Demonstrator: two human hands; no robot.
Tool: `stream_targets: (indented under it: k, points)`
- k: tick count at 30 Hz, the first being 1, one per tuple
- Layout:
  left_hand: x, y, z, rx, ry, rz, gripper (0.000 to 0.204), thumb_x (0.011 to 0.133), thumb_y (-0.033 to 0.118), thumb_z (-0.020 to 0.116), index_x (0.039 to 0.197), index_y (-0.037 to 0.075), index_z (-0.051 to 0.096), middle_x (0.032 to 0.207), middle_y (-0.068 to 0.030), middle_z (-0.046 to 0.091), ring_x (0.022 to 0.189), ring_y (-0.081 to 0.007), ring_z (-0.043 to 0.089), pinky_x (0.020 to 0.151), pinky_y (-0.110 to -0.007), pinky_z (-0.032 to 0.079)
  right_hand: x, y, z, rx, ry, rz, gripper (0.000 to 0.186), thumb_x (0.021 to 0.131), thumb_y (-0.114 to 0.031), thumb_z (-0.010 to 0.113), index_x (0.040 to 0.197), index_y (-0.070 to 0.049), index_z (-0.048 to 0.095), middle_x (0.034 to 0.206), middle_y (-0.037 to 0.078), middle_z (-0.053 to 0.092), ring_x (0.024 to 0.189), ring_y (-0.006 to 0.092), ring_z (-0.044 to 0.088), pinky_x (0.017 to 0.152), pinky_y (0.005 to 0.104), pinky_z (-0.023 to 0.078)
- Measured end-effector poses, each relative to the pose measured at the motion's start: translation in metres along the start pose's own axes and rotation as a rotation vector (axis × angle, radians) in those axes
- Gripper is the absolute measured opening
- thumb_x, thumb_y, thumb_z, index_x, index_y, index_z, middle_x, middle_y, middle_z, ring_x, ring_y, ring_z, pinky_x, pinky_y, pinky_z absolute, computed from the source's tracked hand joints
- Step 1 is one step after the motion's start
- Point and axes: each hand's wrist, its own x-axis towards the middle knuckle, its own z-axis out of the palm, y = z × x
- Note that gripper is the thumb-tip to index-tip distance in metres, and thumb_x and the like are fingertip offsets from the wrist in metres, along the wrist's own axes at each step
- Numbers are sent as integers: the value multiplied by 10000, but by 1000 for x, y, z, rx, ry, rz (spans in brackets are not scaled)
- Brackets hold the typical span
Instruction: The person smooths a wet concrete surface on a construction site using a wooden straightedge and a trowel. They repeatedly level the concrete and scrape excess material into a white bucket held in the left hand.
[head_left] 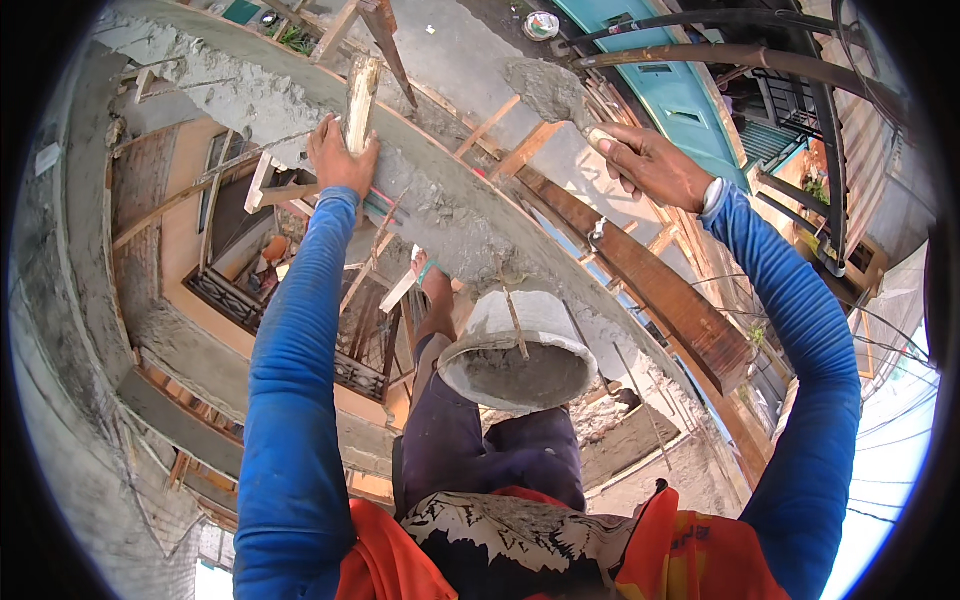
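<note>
My left hand (343, 158) is closed around the lower end of a short, rough piece of wood (361, 95), which stands by the edge of a grey concrete beam (440, 215). My right hand (655, 165) grips the handle of a trowel, held out to the right over the beam's outer side. A heap of wet mortar (548, 90) covers the trowel's blade. Between my legs and the beam a pale bucket (518, 325) sits tilted toward me, with grey mortar (520, 378) inside. A stick or handle crosses its rim.
My sandalled foot (435, 278) rests at the beam, left of the bucket. Wide brown planks (640, 275) run along its outer side. Down to the left lie a window grille (225, 300) and a person in orange (275, 250). Dark curved pipes (740, 55) cross the upper right.
</note>
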Motion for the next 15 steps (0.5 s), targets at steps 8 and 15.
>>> stream_targets:
  k: [8, 15]
  points:
    - [-4, 1, -5, 23, -12, -12, 717, 886, 365, 730, 1374, -102, 489, 1466, -272, 454, 1400, -425, 364, 1194, -506, 299, 70, 83, 16, -392, 634, -194, 499, 984, -316, 582, 1351, 19, 530, 1008, 260, 687, 885, 405, 688, 875, 470, 531]
    - [1, 7, 1, -10, 0, 24, 685, 886, 347, 728, 1329, -124, 499, 1454, -292, 450, 1385, -441, 371, 1178, -514, 315, 103, 139, 86, -590, 46, -99, 412, 992, -227, 565, 1338, -29, 460, 1172, 304, 650, 1072, 485, 640, 922, 544, 501]
